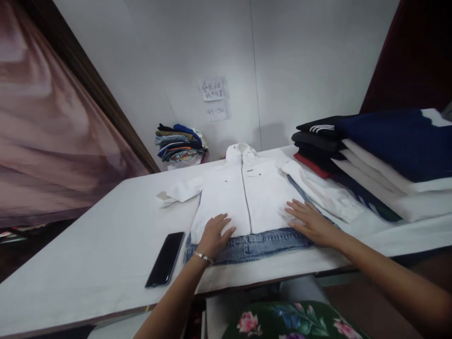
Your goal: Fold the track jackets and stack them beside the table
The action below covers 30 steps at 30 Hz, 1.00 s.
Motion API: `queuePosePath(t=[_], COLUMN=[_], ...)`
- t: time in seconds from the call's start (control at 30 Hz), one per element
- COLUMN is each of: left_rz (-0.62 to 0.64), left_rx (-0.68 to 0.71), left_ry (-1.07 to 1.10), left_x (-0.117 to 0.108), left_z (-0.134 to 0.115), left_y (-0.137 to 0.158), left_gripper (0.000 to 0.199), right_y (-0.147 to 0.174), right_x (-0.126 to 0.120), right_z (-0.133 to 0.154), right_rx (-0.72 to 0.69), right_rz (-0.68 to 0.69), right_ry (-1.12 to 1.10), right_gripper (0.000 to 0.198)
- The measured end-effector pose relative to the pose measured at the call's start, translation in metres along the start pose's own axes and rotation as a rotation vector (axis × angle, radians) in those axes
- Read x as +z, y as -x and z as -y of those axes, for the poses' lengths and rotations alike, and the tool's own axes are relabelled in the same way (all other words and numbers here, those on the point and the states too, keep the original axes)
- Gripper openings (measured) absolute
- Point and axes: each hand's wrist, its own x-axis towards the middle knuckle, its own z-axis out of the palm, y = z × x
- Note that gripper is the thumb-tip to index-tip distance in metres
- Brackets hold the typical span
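Your left hand [214,233] lies flat, fingers spread and slightly apart, pressing on the near left part of the white jacket [243,193], right where its lower edge meets the denim hem [247,246]. A thin bracelet [204,257] sits at that wrist. Your right hand [310,220] is flat too, fingers together and extended, resting on the near right edge of the same jacket. Neither hand grips anything; both palms simply bear down on cloth.

The jacket lies front up, zip closed, with its long axis running from the hem near you to the collar at the far side, straight away from your fingertips. Both hands sit at the near end, one on each side of the zip, about equally close to the hem. The left sleeve [178,192] stretches out to the left, nearer your left hand; the right sleeve [323,190] runs out to the right, just beyond your right hand's fingers.

On the white table [88,249], a dark phone [165,259] lies face up just left of the hem, apart from the jacket. A tall stack of folded clothes [381,160] stands to the right, with the right sleeve reaching its foot. A smaller heap of folded garments [181,146] sits at the far wall, below two paper notes [215,96].
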Motion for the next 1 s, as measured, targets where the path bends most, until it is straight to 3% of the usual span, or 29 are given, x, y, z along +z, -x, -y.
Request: queuePosePath(t=[0.13,0.23,0.33,0.47,0.67,0.8,1.0], left_rz=[0.094,0.257,0.333,0.288,0.076,0.059,0.044], left_rx=[-0.122,-0.256,-0.283,-0.350,-0.759,-0.912,-0.932], left_ry=[-0.168,-0.240,-0.197,-0.041,-0.022,-0.032,-0.077], left_x=[-0.002,0.012,0.027,0.019,-0.014,-0.005,0.011], left_z=[0.003,0.016,0.030,0.051,0.109,0.133,0.142], left_y=[-0.033,-0.033,-0.025,-0.038,-0.098,-0.124,-0.130], left_gripper=[0.047,0.055,0.060,0.048,0.053,0.053,0.041], right_y=[-0.045,-0.054,-0.044,-0.032,-0.031,-0.031,-0.030], right_x=[0.010,0.037,0.062,0.073,0.075,0.078,0.075], right_z=[-0.016,-0.045,-0.069,-0.077,-0.080,-0.081,-0.076], right_rx=[-0.033,0.134,0.210,0.203,0.207,0.250,0.265], right_rz=[-0.108,0.011,0.126,0.127,0.113,0.130,0.157], right_ry=[0.063,0.148,0.199,0.222,0.208,0.224,0.247], right_gripper=[0.053,0.060,0.062,0.060,0.059,0.066,0.069])
